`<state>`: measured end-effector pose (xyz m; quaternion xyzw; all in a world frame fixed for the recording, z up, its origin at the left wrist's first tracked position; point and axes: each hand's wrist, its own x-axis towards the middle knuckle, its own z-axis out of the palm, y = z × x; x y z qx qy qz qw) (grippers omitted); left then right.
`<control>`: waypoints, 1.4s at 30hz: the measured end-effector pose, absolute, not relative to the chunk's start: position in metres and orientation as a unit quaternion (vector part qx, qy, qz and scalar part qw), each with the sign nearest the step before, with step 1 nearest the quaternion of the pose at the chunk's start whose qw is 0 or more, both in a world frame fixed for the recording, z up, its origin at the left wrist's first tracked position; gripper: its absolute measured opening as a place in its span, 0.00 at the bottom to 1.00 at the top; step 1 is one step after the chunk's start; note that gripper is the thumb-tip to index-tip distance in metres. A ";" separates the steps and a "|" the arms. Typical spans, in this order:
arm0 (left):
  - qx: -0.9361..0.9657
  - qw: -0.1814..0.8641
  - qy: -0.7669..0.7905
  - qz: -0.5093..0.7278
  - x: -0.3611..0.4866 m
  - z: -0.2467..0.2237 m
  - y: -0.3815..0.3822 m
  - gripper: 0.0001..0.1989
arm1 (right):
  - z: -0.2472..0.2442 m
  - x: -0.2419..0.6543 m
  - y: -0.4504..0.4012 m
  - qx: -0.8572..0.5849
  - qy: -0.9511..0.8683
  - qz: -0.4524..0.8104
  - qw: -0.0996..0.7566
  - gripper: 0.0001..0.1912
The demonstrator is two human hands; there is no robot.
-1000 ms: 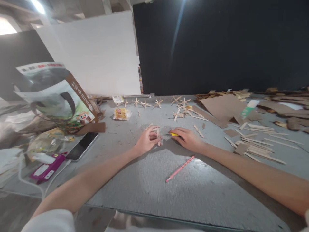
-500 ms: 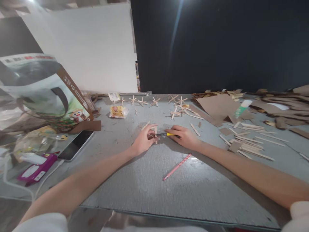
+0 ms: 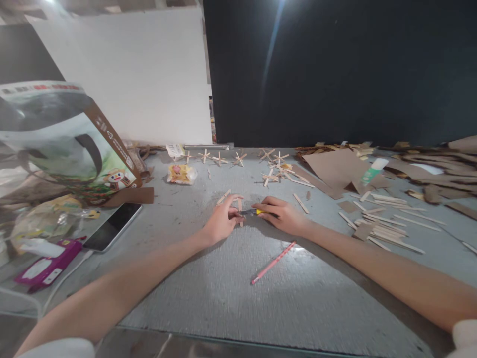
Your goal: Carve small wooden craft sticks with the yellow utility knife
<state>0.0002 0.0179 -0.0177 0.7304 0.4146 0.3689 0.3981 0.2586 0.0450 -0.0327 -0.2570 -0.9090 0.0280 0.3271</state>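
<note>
My left hand point(image 3: 219, 221) is closed, thumb and fingertips pinching a small flat wooden craft stick point(image 3: 241, 204) just above the table. In my right hand point(image 3: 285, 214) is a yellow-handled tool with a dark tapered metal head, which looks like pliers point(image 3: 249, 212). The tip of the metal reaches the stick beside my left fingertips; the exact contact is hidden by the fingers. Another stick point(image 3: 223, 197) lies just behind my left hand, and a further one point(image 3: 300, 203) lies beyond my right wrist. A pink pencil point(image 3: 274, 262) rests on the table nearer to me.
Several star-shaped stick pieces point(image 3: 219, 159) stand along the back, near a small yellow packet point(image 3: 181, 174). Loose sticks point(image 3: 387, 228), cardboard point(image 3: 331, 169) and a glue stick point(image 3: 373, 171) lie right. At left are a phone point(image 3: 114, 227), a purple device point(image 3: 50, 263) and a large printed bag point(image 3: 70, 149).
The metal head of the pliers now looks turned and nearer to my left fingertips, with my right hand slightly further left. The whole view has shifted a little.
</note>
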 end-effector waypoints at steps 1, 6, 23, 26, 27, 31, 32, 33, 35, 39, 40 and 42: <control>0.733 0.392 0.414 0.371 0.000 -0.018 0.018 0.25 | -0.033 0.258 0.045 -0.256 -0.909 0.028 0.328 0.20; 0.746 0.361 0.416 0.375 0.000 -0.021 0.019 0.24 | -0.033 0.259 0.045 -0.253 -0.909 0.036 0.330 0.19; 0.783 0.335 0.407 0.330 0.002 -0.013 0.013 0.22 | -0.031 0.259 0.044 -0.228 -0.917 0.034 0.326 0.19; 0.784 0.338 0.400 0.335 0.002 -0.014 0.013 0.22 | -0.029 0.259 0.044 -0.226 -0.918 0.037 0.323 0.19; 0.784 0.337 0.397 0.340 0.002 -0.014 0.013 0.22 | -0.029 0.259 0.044 -0.227 -0.918 0.037 0.324 0.19; 0.787 0.326 0.390 0.350 0.002 -0.015 0.014 0.21 | -0.029 0.259 0.044 -0.233 -0.918 0.043 0.317 0.18; 0.788 0.326 0.391 0.347 0.002 -0.015 0.014 0.21 | -0.029 0.259 0.044 -0.234 -0.919 0.044 0.315 0.18; 0.788 0.327 0.394 0.343 0.002 -0.015 0.014 0.22 | -0.029 0.259 0.044 -0.234 -0.919 0.045 0.315 0.18; 0.786 0.332 0.399 0.336 0.002 -0.014 0.013 0.22 | -0.029 0.259 0.043 -0.231 -0.919 0.044 0.317 0.18; 0.785 0.333 0.402 0.334 0.001 -0.014 0.014 0.21 | -0.028 0.259 0.043 -0.221 -0.920 0.043 0.321 0.19; 0.786 0.335 0.400 0.332 0.002 -0.014 0.014 0.21 | -0.028 0.259 0.043 -0.218 -0.921 0.043 0.320 0.19; 0.786 0.341 0.398 0.327 0.002 -0.016 0.015 0.20 | -0.028 0.259 0.043 -0.213 -0.923 0.043 0.319 0.19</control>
